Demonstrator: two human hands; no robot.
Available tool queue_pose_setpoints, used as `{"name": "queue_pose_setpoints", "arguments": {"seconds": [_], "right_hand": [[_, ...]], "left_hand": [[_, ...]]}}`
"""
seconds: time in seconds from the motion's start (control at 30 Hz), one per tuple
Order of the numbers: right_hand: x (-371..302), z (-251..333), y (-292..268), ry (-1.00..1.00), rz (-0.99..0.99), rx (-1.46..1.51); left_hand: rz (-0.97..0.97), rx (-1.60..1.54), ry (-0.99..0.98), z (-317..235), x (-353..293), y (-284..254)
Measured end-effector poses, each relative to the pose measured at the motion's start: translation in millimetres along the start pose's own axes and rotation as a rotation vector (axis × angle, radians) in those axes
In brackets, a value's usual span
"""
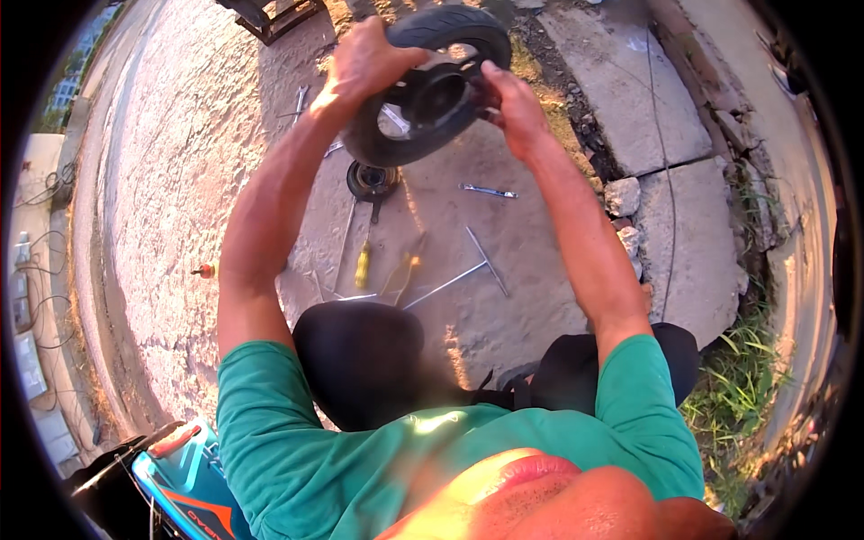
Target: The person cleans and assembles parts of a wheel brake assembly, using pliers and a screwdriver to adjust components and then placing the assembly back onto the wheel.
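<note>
A small black wheel with a rubber tyre (436,97) is held up, tilted, above the paved ground. My left hand (369,61) grips its upper left side, thumb over the tyre and the other fingers partly hidden. My right hand (513,106) holds the right side of the wheel, thumb near the rim and fingers curled around the edge. Below the wheel, on the ground, lies a round dark part with a short lever (373,183), which looks like a brake plate. A spanner (489,191) rests to its right.
Nearer my knees are a T-handle wrench (468,272), a screwdriver with a yellow handle (363,265) and yellow-handled pliers (401,277). More metal tools (300,101) lie behind my left forearm. Concrete slabs (688,238) and rubble border the right. A blue case (193,477) stands lower left.
</note>
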State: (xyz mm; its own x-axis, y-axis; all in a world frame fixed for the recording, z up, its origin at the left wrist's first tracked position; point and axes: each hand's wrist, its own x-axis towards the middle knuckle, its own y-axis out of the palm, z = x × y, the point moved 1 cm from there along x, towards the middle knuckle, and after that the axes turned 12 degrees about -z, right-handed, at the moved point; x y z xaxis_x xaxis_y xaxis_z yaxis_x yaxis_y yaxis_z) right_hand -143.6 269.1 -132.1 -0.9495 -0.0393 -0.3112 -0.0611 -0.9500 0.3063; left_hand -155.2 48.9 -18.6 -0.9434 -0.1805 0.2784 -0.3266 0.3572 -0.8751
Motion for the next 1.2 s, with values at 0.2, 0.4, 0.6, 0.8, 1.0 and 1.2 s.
{"name": "queue_pose_setpoints", "arguments": {"seconds": [0.2, 0.4, 0.6, 0.8, 1.0, 1.2], "right_hand": [[17.9, 32.2, -15.4, -0.043, -0.113, -0.069], [19.6, 58.0, -71.9, -0.008, 0.026, -0.122], [17.5, 49.6, -64.9, -0.152, -0.044, -0.179], [2.4, 52.2, -35.7, -0.189, 0.039, -0.267], [7.9, 42.3, -40.3, -0.239, 0.017, -0.275], [10.4, 43.0, -40.5, -0.235, 0.094, -0.279]], "left_hand": [[0.241, -0.525, 0.150, -34.9, -45.8, 34.2], [0.381, -0.773, 0.001, -14.6, -83.2, 80.2], [0.261, -0.841, -0.170, -13.4, -71.7, 128.4], [0.089, -0.698, -0.048, -21.2, -44.5, 153.3], [0.161, -0.825, -0.145, -15.2, -46.0, 157.3], [0.227, -0.880, -0.221, -7.2, -43.5, 164.5]]}}
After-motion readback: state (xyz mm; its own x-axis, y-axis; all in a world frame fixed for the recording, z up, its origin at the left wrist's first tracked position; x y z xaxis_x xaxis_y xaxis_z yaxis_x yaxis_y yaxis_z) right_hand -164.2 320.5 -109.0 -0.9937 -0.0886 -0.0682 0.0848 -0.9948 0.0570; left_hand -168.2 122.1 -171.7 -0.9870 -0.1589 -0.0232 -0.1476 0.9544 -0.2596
